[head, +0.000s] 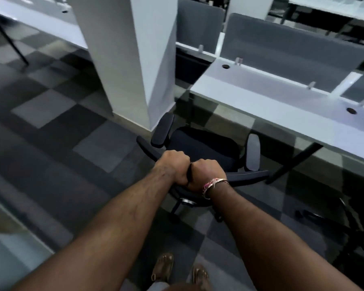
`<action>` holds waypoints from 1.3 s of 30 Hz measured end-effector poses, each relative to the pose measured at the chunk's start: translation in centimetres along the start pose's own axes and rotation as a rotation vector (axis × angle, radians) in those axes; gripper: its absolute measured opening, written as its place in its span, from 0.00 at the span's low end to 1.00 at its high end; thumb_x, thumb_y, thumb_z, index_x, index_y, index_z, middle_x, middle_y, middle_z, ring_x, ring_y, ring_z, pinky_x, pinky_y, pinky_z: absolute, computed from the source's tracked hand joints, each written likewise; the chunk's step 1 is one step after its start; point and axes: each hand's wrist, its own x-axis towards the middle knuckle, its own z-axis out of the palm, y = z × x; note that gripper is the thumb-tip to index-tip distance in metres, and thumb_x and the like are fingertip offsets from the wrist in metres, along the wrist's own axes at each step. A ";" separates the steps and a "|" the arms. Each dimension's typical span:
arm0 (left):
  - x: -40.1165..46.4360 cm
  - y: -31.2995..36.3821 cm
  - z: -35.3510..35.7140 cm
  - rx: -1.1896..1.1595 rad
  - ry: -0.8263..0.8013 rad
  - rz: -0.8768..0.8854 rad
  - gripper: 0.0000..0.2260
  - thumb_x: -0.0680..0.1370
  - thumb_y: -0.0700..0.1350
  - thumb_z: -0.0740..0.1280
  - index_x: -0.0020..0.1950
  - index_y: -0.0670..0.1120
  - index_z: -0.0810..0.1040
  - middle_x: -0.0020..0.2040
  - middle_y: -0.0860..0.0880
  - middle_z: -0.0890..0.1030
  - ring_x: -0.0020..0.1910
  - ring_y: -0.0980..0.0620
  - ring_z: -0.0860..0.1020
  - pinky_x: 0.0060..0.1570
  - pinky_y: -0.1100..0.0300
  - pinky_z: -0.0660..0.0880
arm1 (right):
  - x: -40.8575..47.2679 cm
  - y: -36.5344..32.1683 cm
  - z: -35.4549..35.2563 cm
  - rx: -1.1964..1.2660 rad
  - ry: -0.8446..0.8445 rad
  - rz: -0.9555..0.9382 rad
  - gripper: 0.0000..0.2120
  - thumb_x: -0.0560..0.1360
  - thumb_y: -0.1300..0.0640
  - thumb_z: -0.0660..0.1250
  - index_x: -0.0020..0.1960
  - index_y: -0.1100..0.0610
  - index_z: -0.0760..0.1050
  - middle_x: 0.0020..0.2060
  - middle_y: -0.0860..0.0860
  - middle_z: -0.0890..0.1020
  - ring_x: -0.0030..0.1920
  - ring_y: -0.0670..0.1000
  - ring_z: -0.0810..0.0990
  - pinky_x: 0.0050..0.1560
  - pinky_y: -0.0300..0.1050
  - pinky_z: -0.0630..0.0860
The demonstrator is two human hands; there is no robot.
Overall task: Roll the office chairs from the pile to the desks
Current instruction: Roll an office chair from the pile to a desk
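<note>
Together, our two fists clamp the top edge of a black office chair (204,148), left hand (174,166) and right hand (206,175) pressed knuckle to knuckle at the middle of the backrest, fingers curled over it; a grip at the centre likely keeps the push straight rather than swinging the seat to one side

We see the chair from behind and above, its seat facing away from us toward the near edge of a long white desk (282,106), with the castor base (187,202) showing beneath our wrists. Both armrests, the left armrest (162,131) and the right armrest (253,152), stick out past the seat. A white pillar (135,59) stands just beside the left armrest, so the route to the desk looks tight on that side

Grey partition screens (292,49) run along the far edge of the desk, and round cable holes dot its top near them. A dark desk leg (292,162) slants to the floor to the right of the chair. Checked grey carpet tiles (51,106) cover the floor, and our sandalled feet (179,271) stand directly behind the chair

We judge the chair close to its berth but not yet tucked under, its seat short of the desk's front edge. The frame is blurred, so finer detail of the grip escapes us
</note>
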 end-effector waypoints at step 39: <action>-9.7 -9.2 6.1 -0.229 -0.058 -0.661 0.10 0.68 0.57 0.68 0.45 0.54 0.81 0.38 0.55 0.79 0.38 0.51 0.80 0.42 0.52 0.82 | 10.3 -9.4 -2.6 -0.201 0.082 -0.833 0.17 0.72 0.38 0.65 0.47 0.52 0.76 0.40 0.51 0.82 0.39 0.56 0.82 0.35 0.45 0.70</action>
